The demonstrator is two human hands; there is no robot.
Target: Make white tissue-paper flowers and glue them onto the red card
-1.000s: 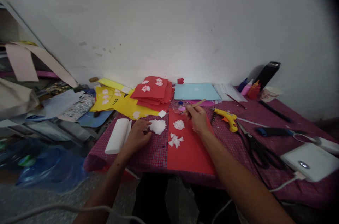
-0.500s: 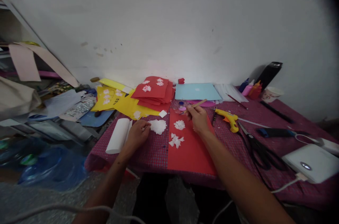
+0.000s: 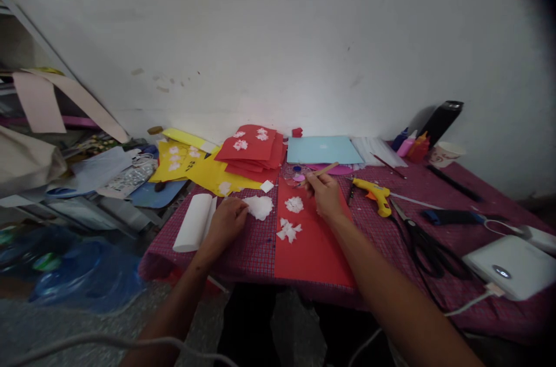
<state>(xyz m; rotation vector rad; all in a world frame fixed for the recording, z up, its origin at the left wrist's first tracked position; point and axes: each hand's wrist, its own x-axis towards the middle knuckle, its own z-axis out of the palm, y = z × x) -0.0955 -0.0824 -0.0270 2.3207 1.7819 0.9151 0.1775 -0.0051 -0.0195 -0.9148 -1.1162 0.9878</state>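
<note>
My right hand (image 3: 324, 193) is closed round a thin wooden brush (image 3: 326, 169), whose tip is near small clear dishes (image 3: 297, 170) holding blue and pink paint. Under that hand lies a red sheet (image 3: 315, 257) bearing two clumps of white paper, a round one (image 3: 294, 204) and a ragged one (image 3: 289, 230). My left hand (image 3: 229, 216) has its fingers pinched together at the left edge of a white paper pile (image 3: 260, 208); whether anything is between the fingertips is too small to tell. A white paper roll (image 3: 193, 223) lies left of it.
Red cards (image 3: 249, 144) with pinkish flowers and yellow sheets (image 3: 208, 173) lie at the back left. On the right are a yellow glue gun (image 3: 377, 194), black scissors (image 3: 428, 245), a white power bank (image 3: 512, 265), paint bottles (image 3: 408, 144) and a black flask (image 3: 441, 121).
My left hand has shifted very slightly, its fingertips still at the white pile. My right hand and the brush have barely moved.
</note>
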